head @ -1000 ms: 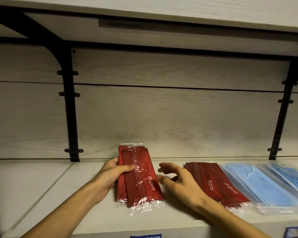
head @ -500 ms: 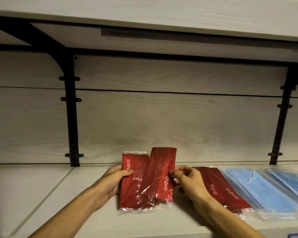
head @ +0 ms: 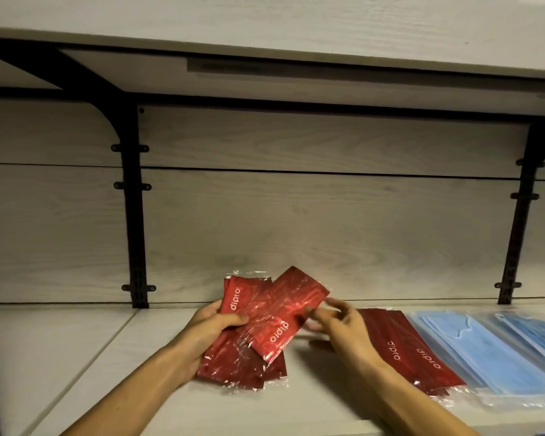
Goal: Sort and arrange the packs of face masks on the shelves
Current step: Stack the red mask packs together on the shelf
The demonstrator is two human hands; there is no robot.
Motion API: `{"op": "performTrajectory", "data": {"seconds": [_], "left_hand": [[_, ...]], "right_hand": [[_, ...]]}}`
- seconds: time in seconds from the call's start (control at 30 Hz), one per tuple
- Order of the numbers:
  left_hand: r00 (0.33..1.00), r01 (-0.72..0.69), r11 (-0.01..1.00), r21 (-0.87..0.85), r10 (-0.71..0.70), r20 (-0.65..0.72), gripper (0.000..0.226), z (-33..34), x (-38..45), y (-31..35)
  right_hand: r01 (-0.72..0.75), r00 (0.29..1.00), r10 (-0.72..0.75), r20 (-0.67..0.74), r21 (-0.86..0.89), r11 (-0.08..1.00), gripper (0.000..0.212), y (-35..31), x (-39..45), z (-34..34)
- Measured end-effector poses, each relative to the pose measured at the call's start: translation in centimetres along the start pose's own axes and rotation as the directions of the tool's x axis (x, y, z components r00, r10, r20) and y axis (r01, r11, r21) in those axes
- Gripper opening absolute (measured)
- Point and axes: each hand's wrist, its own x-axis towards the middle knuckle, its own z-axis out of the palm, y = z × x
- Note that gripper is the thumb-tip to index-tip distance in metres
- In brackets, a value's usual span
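While the left hand (head: 210, 332) grips the lower red packs (head: 233, 363) on the shelf (head: 85, 357) and the right hand (head: 339, 325), blurred, seemingly pinches the tilted top pack (head: 283, 316), it should be squared flush onto them.

Red mask packs in clear glossy plastic film (head: 243, 338) under my left hand (head: 202, 332), wrap crinkled and catching glare. Tilted top red pack (head: 283, 316) by my right hand (head: 343, 328), same shiny film. Right of my grip: flat red packs (head: 412, 354), then pale blue cloth-like masks in clear wrap (head: 485, 357). Beneath my grip, matt pale woodgrain shelf (head: 76, 357); behind, matt black metal brackets (head: 136, 215).
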Motion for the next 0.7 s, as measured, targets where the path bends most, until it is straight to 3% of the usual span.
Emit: {"op": "performTrajectory", "data": {"seconds": [0.07, 0.1, 0.17, 0.23, 0.3, 0.37, 0.43, 0.5, 0.6, 0.7], "left_hand": [[1.0, 0.009, 1.0, 0.018, -0.009, -0.013, 0.032, -0.1, 0.0, 0.1], [1.0, 0.019, 0.999, 0.032, -0.019, -0.001, 0.032, 0.0, -0.1, 0.2], [0.998, 0.04, 0.997, 0.069, -0.044, 0.054, 0.034, 0.4, -0.3, 0.3], [0.992, 0.046, 0.993, 0.105, -0.057, 0.11, 0.033, 0.8, -0.4, 0.4], [0.988, 0.047, 0.991, 0.126, -0.065, 0.14, 0.028, 1.1, -0.5, 0.4], [0.989, 0.063, 0.991, 0.118, -0.078, 0.127, 0.029, 1.2, -0.5, 0.4], [0.994, 0.084, 0.993, 0.082, -0.089, 0.068, 0.033, 0.9, -0.4, 0.4], [0.994, 0.105, 0.994, 0.034, -0.105, -0.007, 0.035, 0.4, -0.1, 0.2], [0.984, 0.128, 0.989, -0.066, -0.135, -0.112, 0.037, 0.3, 0.2, 0.0], [0.978, 0.102, 0.988, -0.117, -0.121, -0.167, 0.035, 1.3, 0.4, 0.0]], "right_hand": [[0.163, 0.981, -0.179, -0.076, -0.174, 0.971, 0.062, -0.7, 1.0, -1.0], [0.285, 0.945, -0.321, -0.054, -0.343, 0.895, 0.067, -1.1, 1.5, -1.5], [0.506, 0.826, -0.545, 0.146, -0.619, 0.6, 0.07, -2.1, 2.5, -2.3], [0.586, 0.783, -0.508, 0.36, -0.702, 0.405, 0.077, -3.4, 3.1, -1.9], [0.577, 0.812, -0.327, 0.483, -0.748, 0.328, 0.085, -4.0, 3.8, -1.1], [0.552, 0.833, -0.203, 0.515, -0.799, 0.239, 0.079, -4.0, 4.2, -0.8], [0.521, 0.847, -0.207, 0.489, -0.841, 0.145, 0.055, -3.6, 4.3, -1.4], [0.489, 0.86, -0.239, 0.45, -0.862, 0.135, 0.036, -3.0, 4.1, -2.4], [0.446, 0.888, -0.272, 0.37, -0.838, 0.316, 0.025, -1.9, 3.7, -3.6], [0.348, 0.92, -0.342, 0.191, -0.802, 0.485, 0.026, -0.9, 3.1, -3.8]]}}
